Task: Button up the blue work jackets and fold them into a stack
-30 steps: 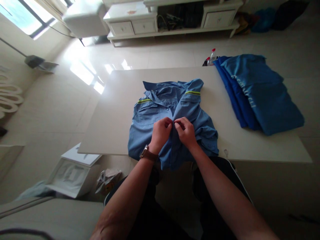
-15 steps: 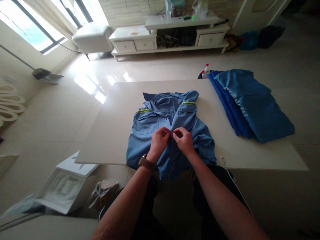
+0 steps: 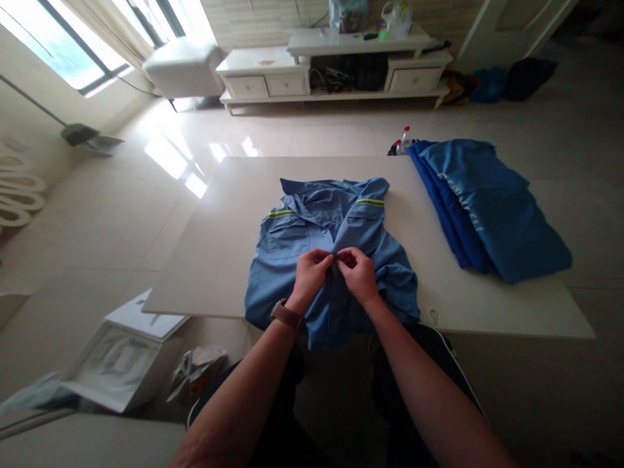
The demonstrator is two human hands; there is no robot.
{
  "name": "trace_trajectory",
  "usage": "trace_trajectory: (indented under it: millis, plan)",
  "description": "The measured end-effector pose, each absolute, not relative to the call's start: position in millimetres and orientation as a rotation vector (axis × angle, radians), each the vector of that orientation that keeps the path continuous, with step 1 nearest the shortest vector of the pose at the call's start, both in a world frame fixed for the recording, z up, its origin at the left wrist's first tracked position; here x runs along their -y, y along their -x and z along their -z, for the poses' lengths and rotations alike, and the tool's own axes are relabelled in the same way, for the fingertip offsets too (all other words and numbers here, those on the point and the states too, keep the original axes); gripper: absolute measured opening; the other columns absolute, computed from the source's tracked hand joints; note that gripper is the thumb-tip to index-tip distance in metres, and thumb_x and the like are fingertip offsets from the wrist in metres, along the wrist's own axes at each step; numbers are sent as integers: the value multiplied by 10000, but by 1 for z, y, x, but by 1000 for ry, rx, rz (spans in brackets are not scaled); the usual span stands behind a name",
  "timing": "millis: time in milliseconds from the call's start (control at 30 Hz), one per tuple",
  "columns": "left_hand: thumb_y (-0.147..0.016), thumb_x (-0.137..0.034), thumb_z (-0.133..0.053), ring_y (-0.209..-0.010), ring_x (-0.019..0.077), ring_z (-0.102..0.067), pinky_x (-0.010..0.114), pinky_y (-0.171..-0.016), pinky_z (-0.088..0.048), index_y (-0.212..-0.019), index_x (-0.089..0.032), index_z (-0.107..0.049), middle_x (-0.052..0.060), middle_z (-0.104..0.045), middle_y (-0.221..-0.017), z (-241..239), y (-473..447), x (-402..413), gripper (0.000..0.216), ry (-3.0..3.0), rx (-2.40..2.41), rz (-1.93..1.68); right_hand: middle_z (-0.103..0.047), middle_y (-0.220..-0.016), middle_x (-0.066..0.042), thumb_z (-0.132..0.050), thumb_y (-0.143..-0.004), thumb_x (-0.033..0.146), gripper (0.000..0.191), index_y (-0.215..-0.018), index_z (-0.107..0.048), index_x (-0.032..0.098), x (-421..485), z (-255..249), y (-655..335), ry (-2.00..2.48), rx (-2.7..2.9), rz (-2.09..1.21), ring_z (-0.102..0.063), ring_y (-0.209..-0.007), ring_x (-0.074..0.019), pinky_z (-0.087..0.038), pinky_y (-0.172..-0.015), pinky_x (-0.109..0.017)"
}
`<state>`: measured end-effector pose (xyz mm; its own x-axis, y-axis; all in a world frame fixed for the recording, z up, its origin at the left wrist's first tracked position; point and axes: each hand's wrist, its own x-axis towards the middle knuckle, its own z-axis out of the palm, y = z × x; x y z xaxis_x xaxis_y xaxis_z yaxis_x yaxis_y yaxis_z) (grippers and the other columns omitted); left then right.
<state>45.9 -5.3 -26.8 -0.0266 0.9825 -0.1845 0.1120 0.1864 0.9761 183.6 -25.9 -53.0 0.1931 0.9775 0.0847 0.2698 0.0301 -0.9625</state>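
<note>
A blue work shirt [image 3: 285,240] with yellow-green stripes lies front up on the pale table [image 3: 205,247], its collar toward the far side and its lower part hanging over the near edge. My left hand [image 3: 312,273], a watch on its wrist, pinches the front placket midway down. Close against it, my right hand [image 3: 358,274] pinches the same placket from the other side. The fingertips of both hands meet there and hide what lies between them. Above the hands the neck of the shirt spreads apart, and a button shows near the chest.
Folded blue garments [image 3: 502,208] lie at the table's right end. Bottles with red caps [image 3: 404,140] stand behind the far edge. On the floor at left are an open white box [image 3: 117,364] and a bag [image 3: 197,374]. A white TV cabinet [image 3: 273,84] lines the far wall.
My fingertips have come closer together on the placket, and my left thumb now lies straighter. The shirt has stayed in place; the view has shifted slightly.
</note>
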Motion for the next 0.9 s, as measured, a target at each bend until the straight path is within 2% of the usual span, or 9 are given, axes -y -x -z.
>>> trace_trajectory:
  millis: [367, 467, 600, 700, 900]
  plan:
    - [-711, -271, -785, -646, 110, -607, 220, -632, -454, -786, -124, -735, 23, -713, -708, 33, -50, 8, 172, -963, -1355, -1062, -679, -883, -48, -629, -826, 340, 130, -878, -648, 222, 28, 42, -182, 1454, 1322, -816, -637, -772, -203, -537, -730, -330]
    - [-690, -244, -789, -607, 100, -589, 204, -575, -411, -823, -138, -694, 7, -702, -694, 28, -51, 9, 195, -947, -1361, -1074, -669, -904, -49, -625, -847, 367, 154, -892, -638, 221, 28, 41, -181, 1444, 1315, -811, -629, -780, -198, -528, -733, -322]
    - [-661, -211, -781, -536, 78, -538, 182, -514, -331, -916, -183, -579, -45, -661, -658, 22, -53, 11, 327, -898, -1337, -1085, -662, -872, -42, -626, -851, 397, 181, -883, -623, 218, 27, 44, -180, 1433, 1265, -850, -628, -776, -199, -519, -746, -326]
    - [-647, -163, -743, -557, 74, -548, 172, -528, -343, -927, -201, -523, -65, -635, -675, 20, -54, 12, 358, -941, -1310, -1101, -659, -824, -36, -616, -850, 434, 215, -859, -610, 219, 26, 47, -181, 1446, 1231, -886, -623, -764, -203, -514, -753, -336]
    - [-643, -130, -680, -593, 76, -565, 169, -556, -379, -932, -210, -517, -64, -621, -720, 25, -54, 13, 342, -1108, -1282, -1076, -640, -769, -18, -609, -818, 470, 244, -844, -582, 229, 23, 56, -182, 1483, 1122, -988, -604, -733, -205, -506, -718, -336]
